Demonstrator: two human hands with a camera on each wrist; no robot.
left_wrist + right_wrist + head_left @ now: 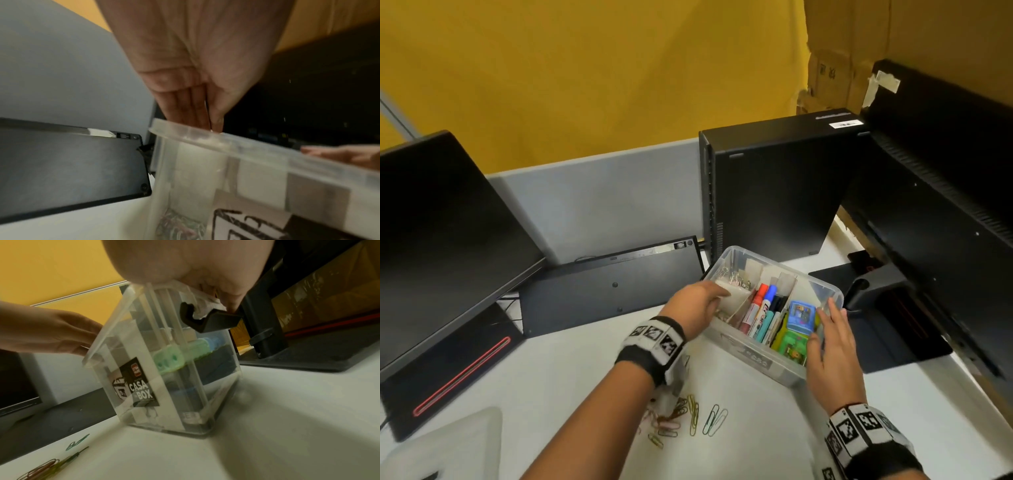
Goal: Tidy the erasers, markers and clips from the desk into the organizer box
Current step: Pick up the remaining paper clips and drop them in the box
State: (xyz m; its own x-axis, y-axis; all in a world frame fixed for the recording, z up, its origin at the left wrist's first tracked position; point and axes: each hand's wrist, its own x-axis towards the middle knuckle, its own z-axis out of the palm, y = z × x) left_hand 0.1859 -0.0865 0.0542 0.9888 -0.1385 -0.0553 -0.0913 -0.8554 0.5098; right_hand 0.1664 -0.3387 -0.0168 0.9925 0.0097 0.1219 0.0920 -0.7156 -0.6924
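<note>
the clear plastic organizer box (756,356) sits on the pale desk (756,428) just in front of the black computer tower (774,192), probably drawn in close so both hands reach it easily. the right hand (828,353) lies over the box's near right corner, fingers straight and together, laid flat on the rim rather than wrapped round it; this looks like steadying, so the light box does not slide while the other hand works. the left hand (698,301) reaches over the left rim into the leftmost compartment, where loose clips already lie. in the left wrist view its fingers (185,104) point down, pressed close against the thumb, which suits dropping small wire pieces, but whether anything is pinched there cannot be told.

inside, thin pale dividers split the box into lanes: the markers (763,311), smooth cylinders with red, blue and dark caps, stand slanted in the middle lane, and the erasers (796,329), blocky and wrapped in blue and green printed sleeves, fill the right lane. the walls are glossy and see-through, with a black label on the front.

a scatter of paper clips (688,419), bent wire in green, gold and pink, lies on the desk below the left wrist, so the clip step seems unfinished.
</note>
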